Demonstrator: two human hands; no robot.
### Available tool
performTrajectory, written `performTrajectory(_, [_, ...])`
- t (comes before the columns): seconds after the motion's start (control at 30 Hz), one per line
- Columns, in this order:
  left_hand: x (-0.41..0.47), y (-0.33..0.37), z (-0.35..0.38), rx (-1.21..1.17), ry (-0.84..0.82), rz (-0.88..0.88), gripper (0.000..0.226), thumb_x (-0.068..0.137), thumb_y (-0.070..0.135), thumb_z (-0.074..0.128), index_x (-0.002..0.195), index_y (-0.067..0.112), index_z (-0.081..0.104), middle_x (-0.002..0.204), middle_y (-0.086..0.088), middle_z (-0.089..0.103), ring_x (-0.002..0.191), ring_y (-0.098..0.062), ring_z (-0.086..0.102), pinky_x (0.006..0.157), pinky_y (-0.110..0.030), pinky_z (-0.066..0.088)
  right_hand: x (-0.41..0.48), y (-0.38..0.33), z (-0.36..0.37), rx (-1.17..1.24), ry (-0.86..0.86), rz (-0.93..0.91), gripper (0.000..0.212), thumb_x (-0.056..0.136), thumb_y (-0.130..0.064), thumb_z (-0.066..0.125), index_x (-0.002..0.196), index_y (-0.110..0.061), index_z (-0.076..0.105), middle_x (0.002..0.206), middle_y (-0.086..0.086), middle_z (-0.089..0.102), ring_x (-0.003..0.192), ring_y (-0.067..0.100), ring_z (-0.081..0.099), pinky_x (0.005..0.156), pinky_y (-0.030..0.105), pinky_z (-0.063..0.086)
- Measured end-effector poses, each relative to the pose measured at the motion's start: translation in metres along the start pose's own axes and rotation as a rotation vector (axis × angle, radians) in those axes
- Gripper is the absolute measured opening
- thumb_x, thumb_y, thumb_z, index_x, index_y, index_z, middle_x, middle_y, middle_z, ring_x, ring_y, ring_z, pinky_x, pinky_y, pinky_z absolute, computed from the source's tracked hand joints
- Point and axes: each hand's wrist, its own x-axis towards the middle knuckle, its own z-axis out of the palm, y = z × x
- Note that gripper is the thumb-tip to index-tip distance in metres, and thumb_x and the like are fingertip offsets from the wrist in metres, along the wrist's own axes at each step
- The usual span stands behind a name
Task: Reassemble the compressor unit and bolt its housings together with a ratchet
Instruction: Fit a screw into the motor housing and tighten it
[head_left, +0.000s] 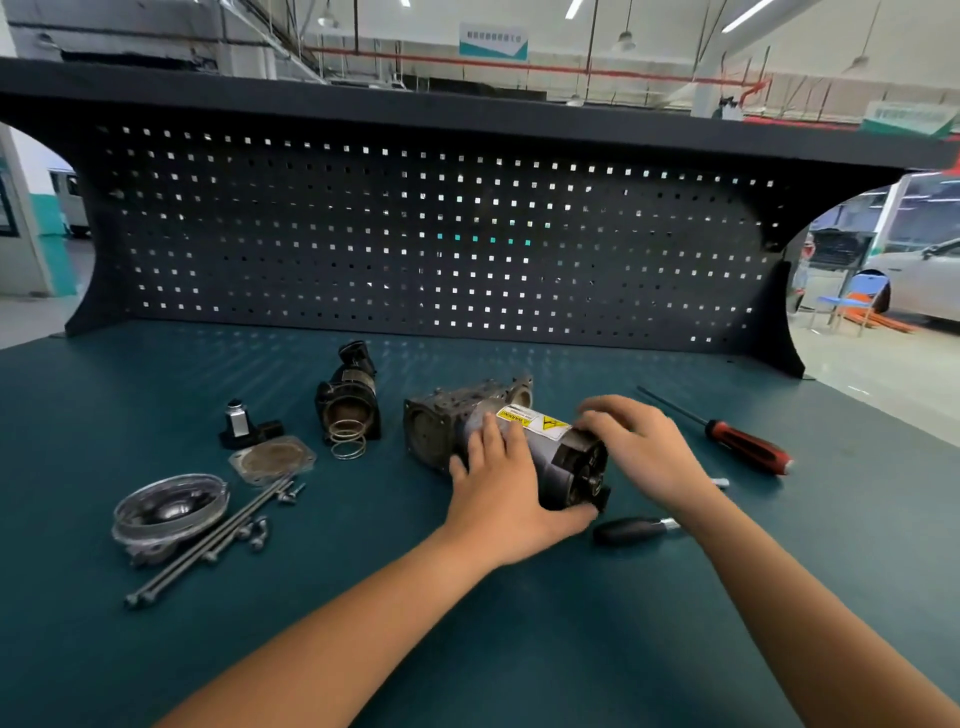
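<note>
Both hands grip the compressor body (524, 436) lying on a green workbench (519, 649): left hand (506, 499) cupping its near side, right hand (639, 441) at its end.

From here I cannot see the near flank of the compressor body (524, 441); my left hand (501, 486) covers it; my right hand (641, 441) is smeared by motion and hides the far side of the end cap; the ratchet (636, 530) shows only its black handle, its head lost behind my right forearm; the small bolts (257, 532) are too small to count; the yellow warning label (532, 420) is unreadable; both forearms run off the bottom edge.
</note>
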Motion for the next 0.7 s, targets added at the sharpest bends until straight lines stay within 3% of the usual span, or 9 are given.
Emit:
performTrajectory(0.1, [0.003,0.011,0.007,-0.021,-0.009,-0.081,0.125,0.066,0.077,0.055,0.148,0.007,-0.009,0.156,-0.016,-0.016,0.143,-0.031,-0.013,0.111,-0.058,0.001,0.011,0.003,-0.002,0.144,-0.102,0.178,0.029,0.096,-0.030,0.043,0.094,-0.015,0.068,0.109,0.003,0.067,0.108,0.022,0.058,0.092,0.033,0.040])
performTrajectory(0.17, [0.004,0.015,0.011,0.020,0.021,-0.088,0.121,0.072,0.073,0.054,0.147,0.004,-0.009,0.155,-0.018,-0.015,0.143,-0.033,-0.012,0.110,-0.061,0.004,0.011,0.006,0.003,0.125,-0.130,0.233,0.037,0.097,-0.032,0.040,0.091,-0.008,0.068,0.110,0.009,0.067,0.107,0.024,0.058,0.092,0.035,0.041])
performTrajectory(0.23, [0.005,0.015,0.012,0.093,0.069,-0.072,0.111,0.079,0.066,0.053,0.146,0.001,-0.006,0.155,-0.021,-0.011,0.143,-0.035,-0.007,0.109,-0.062,0.009,0.009,0.007,0.005,0.150,-0.116,0.233,0.034,0.097,-0.032,0.040,0.089,-0.016,0.068,0.110,0.007,0.067,0.106,0.022,0.058,0.091,0.033,0.040])
performTrajectory(0.33, [0.005,0.008,0.010,0.080,0.067,-0.026,0.102,0.082,0.058,0.054,0.146,0.001,-0.002,0.156,-0.021,-0.007,0.143,-0.035,-0.004,0.110,-0.059,0.011,0.006,0.006,0.006,0.148,-0.095,0.228,0.034,0.095,-0.031,0.043,0.090,-0.013,0.071,0.107,0.008,0.069,0.106,0.022,0.059,0.091,0.033,0.042])
performTrajectory(0.47, [0.005,-0.021,-0.007,0.016,0.002,0.079,0.100,0.082,0.050,0.060,0.148,0.008,-0.002,0.157,-0.012,-0.010,0.145,-0.026,-0.005,0.114,-0.051,0.007,-0.007,0.006,0.012,0.176,-0.103,0.155,0.025,0.094,-0.026,0.047,0.088,-0.027,0.071,0.109,-0.002,0.068,0.107,0.013,0.057,0.089,0.025,0.040])
performTrajectory(0.6, [0.005,-0.058,-0.035,-0.050,-0.126,0.175,0.099,0.082,0.044,0.065,0.150,0.020,-0.003,0.159,-0.001,-0.009,0.145,-0.015,0.000,0.117,-0.047,0.010,-0.020,0.004,0.025,0.142,-0.149,0.076,0.030,0.094,-0.017,0.048,0.119,-0.021,0.065,0.120,-0.008,0.062,0.115,0.005,0.051,0.090,0.016,0.034])
performTrajectory(0.7, [0.001,-0.079,-0.047,-0.150,-0.150,0.203,0.095,0.082,0.038,0.069,0.151,0.025,0.004,0.159,0.004,0.003,0.143,-0.007,0.010,0.117,-0.029,0.012,-0.028,0.000,0.038,0.121,-0.177,0.031,0.035,0.093,-0.016,0.050,0.126,-0.023,0.060,0.114,-0.012,0.062,0.110,0.003,0.052,0.081,0.006,0.034])
